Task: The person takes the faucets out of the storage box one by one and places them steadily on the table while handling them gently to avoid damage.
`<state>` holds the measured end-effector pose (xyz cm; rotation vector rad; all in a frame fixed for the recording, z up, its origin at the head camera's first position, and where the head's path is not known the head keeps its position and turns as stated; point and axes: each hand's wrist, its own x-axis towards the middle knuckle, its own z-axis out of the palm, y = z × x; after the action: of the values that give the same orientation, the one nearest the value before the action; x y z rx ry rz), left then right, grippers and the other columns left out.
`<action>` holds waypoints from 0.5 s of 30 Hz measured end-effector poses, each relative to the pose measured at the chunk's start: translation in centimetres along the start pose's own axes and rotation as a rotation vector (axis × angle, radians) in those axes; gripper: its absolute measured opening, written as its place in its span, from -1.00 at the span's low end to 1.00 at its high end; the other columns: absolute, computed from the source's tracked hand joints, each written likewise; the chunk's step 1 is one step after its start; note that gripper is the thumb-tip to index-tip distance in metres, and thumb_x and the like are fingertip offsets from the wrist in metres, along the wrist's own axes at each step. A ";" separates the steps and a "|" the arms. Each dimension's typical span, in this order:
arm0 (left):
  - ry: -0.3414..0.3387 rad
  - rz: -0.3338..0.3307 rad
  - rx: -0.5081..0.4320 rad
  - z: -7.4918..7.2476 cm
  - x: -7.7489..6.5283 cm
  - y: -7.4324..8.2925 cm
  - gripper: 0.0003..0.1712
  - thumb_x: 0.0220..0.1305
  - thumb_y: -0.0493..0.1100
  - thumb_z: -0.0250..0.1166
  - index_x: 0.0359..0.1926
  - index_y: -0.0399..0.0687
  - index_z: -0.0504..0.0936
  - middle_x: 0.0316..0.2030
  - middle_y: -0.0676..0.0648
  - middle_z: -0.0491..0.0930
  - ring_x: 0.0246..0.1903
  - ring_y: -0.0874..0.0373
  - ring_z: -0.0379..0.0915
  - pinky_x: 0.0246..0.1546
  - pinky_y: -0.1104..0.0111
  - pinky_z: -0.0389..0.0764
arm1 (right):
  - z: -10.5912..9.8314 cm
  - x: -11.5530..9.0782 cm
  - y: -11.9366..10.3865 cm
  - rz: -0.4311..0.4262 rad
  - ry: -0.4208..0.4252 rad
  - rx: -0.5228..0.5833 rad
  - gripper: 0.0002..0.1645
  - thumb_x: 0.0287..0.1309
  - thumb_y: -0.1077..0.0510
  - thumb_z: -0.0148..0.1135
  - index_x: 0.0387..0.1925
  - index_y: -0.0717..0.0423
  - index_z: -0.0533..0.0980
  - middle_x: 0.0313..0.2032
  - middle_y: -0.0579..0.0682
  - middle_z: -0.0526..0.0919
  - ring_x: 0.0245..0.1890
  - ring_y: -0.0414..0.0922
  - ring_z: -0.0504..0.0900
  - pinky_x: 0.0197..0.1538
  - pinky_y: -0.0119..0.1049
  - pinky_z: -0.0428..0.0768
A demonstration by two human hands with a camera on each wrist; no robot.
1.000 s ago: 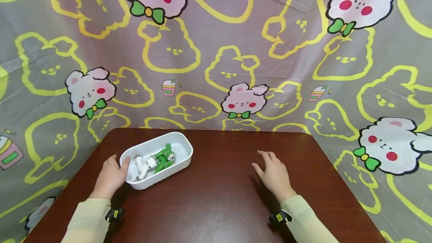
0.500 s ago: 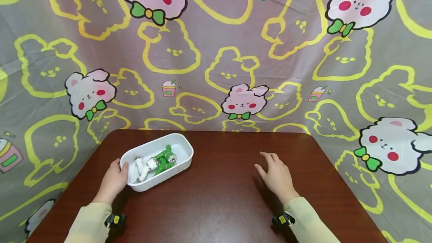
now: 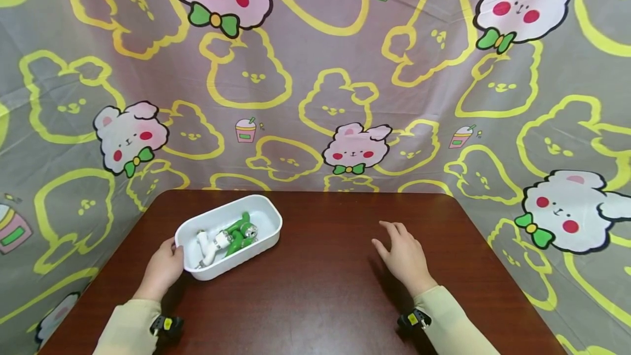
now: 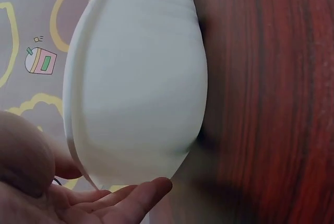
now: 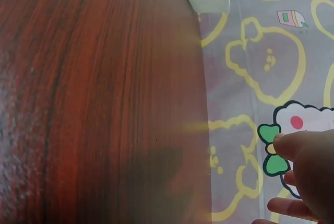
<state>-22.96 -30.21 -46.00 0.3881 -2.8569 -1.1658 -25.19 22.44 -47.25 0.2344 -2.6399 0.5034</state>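
Observation:
A white oblong plastic tub (image 3: 268, 210) stands at an angle on the left part of the table. My left hand (image 3: 161, 270) grips its near left end, fingers along the outside of the end wall in the left wrist view. Inside the tub lie white curved pieces (image 3: 209, 251) and green curved pieces (image 3: 238, 240), with silvery metal bits on them. My right hand (image 3: 405, 256) hovers over the right side of the table, fingers loosely spread and holding nothing. In the right wrist view, its thumb and fingers (image 5: 292, 208) show at the lower right.
The dark reddish-brown wooden table (image 3: 315, 267) has rounded far corners. A grey cloth (image 3: 296, 86) with yellow outlines and rabbit faces hangs around the back and sides. Each wrist wears a small black camera strap (image 3: 414, 319).
My left hand has shifted slightly in and down at the tub's end, its fingers lower around the rim. My right hand has drifted a little to the right. The tub's contents look unchanged.

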 end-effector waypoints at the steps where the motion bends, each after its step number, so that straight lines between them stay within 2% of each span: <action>1: -0.003 -0.004 -0.003 0.0 0.0 0.0 -0.33 0.57 -0.17 -0.29 0.44 -0.70 0.04 0.36 -0.69 0.17 0.37 -0.56 0.15 0.41 -0.27 0.23 | 0.0 0.0 0.0 0.001 -0.001 0.000 -0.38 0.30 -0.06 0.39 0.28 0.14 0.53 0.11 0.24 0.62 -0.03 0.26 0.69 0.01 0.25 0.61; 7: -0.012 -0.024 -0.038 0.1 -0.1 0.0 -0.33 0.59 -0.18 -0.29 0.45 -0.70 0.01 0.37 -0.69 0.13 0.38 -0.56 0.13 0.41 -0.27 0.23 | 0.2 -0.1 0.1 0.005 -0.005 0.005 -0.38 0.31 -0.06 0.38 0.28 0.14 0.53 0.12 0.24 0.62 -0.02 0.26 0.69 0.02 0.24 0.61; 15: 0.015 -0.010 -0.064 0.1 -0.1 -0.2 -0.34 0.59 -0.18 -0.25 0.46 -0.68 0.04 0.36 -0.68 0.19 0.36 -0.54 0.18 0.39 -0.25 0.27 | 0.1 -0.1 0.4 0.012 -0.015 0.009 -0.39 0.32 -0.07 0.38 0.28 0.14 0.53 0.12 0.24 0.62 0.01 0.25 0.68 0.03 0.24 0.61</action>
<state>-22.84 -30.23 -46.23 0.4072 -2.8002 -1.2474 -25.26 22.73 -47.52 0.2267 -2.6558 0.5190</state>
